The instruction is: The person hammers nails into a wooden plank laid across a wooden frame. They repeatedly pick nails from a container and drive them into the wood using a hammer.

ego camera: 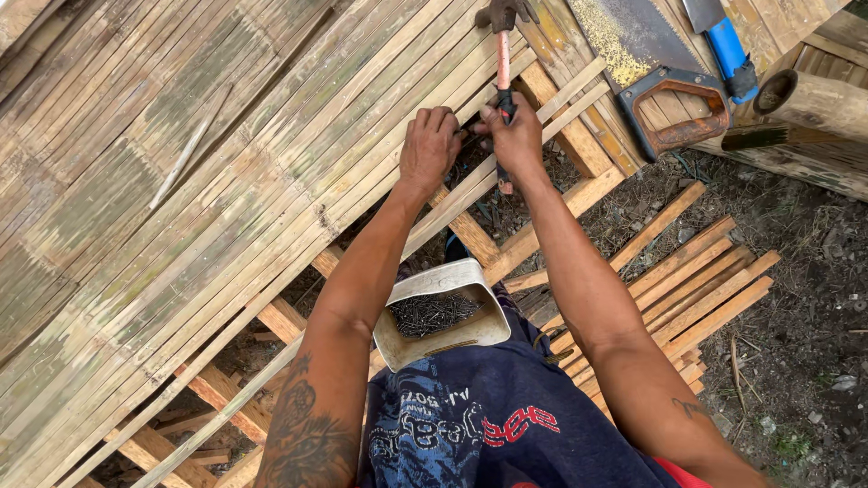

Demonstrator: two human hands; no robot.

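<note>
Head view, looking down on a panel of split bamboo slats (208,172) laid across wooden battens (470,237). The left hand (429,145) rests with fingers curled on the slats at the panel's upper right edge, its fingertips pinching something too small to identify. The right hand (514,137), just beside it, is closed around the handle of a claw hammer (503,54), whose head points toward the top edge. A cut plastic container of nails (440,314) sits on the person's lap. A handsaw (655,68) lies near the upper right corner; loose slats (696,280) lie on the ground.
</note>
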